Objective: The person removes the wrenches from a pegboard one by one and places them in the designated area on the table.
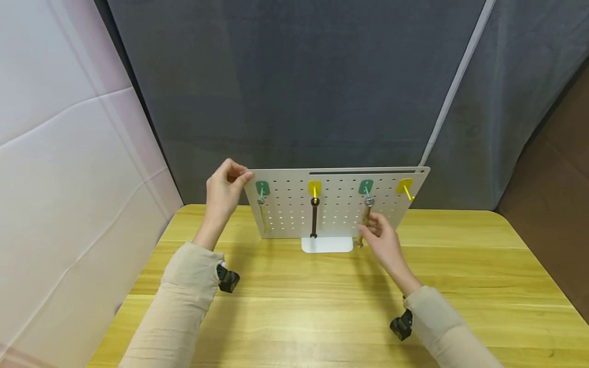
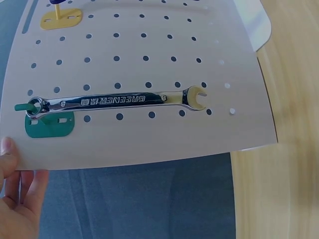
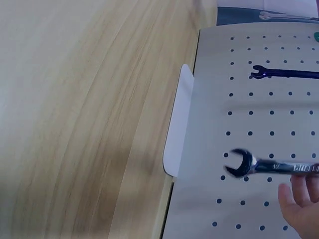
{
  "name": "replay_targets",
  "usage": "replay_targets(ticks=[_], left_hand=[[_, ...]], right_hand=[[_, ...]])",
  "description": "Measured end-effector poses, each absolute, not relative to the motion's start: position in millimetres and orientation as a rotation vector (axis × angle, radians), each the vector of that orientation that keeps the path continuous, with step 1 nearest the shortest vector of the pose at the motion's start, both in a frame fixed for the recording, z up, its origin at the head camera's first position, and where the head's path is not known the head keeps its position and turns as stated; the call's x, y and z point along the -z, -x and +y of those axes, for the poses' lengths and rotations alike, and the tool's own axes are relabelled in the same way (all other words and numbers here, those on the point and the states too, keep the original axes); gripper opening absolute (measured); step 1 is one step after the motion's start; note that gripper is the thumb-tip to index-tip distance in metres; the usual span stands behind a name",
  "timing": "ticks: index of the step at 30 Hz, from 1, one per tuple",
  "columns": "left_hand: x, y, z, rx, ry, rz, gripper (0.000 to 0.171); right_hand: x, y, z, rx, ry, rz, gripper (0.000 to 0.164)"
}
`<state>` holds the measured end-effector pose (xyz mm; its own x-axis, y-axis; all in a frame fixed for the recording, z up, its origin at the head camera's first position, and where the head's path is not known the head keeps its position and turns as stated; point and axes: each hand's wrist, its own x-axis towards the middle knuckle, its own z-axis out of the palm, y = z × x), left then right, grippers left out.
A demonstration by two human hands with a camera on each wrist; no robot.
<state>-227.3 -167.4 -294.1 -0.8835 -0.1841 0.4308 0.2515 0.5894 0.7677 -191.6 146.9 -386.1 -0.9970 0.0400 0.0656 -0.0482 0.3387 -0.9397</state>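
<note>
A white pegboard (image 1: pixel 338 220) stands upright on the table. At its upper left corner, my left hand (image 1: pixel 224 189) pinches the edge between thumb and fingers. A silver combination wrench (image 2: pixel 119 101) hangs by its ring end from the left green hook (image 2: pixel 50 125). From the left yellow hook (image 1: pixel 314 187) hangs a dark combination wrench (image 1: pixel 315 217). Another silver combination wrench (image 3: pixel 274 167) has its ring end at the right green hook (image 1: pixel 365 187). My right hand (image 1: pixel 381 237) holds that wrench by its shaft. Its open end looks blurred in the right wrist view.
The right yellow hook (image 1: pixel 405 186) carries nothing. A white foot plate (image 1: pixel 327 245) juts forward under the board onto the wooden table (image 1: pixel 294 306). Behind the table hangs a dark grey curtain (image 1: pixel 294 92); a white sheet (image 1: pixel 78 168) is on the left.
</note>
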Motion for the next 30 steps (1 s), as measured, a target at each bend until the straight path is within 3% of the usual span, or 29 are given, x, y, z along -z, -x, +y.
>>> replay_targets(ticks=[10, 30], left_hand=[[294.8, 228.4, -166.7, 1.246, 0.048, -2.337, 0.019], [293.4, 227.6, -168.1, 1.238, 0.05, -2.36, 0.02]], right_hand=[[386.8, 183.1, 158.7, -1.787, -0.007, -2.51, 0.027], [359.5, 159.3, 174.7, -1.99, -0.136, -2.531, 0.041]])
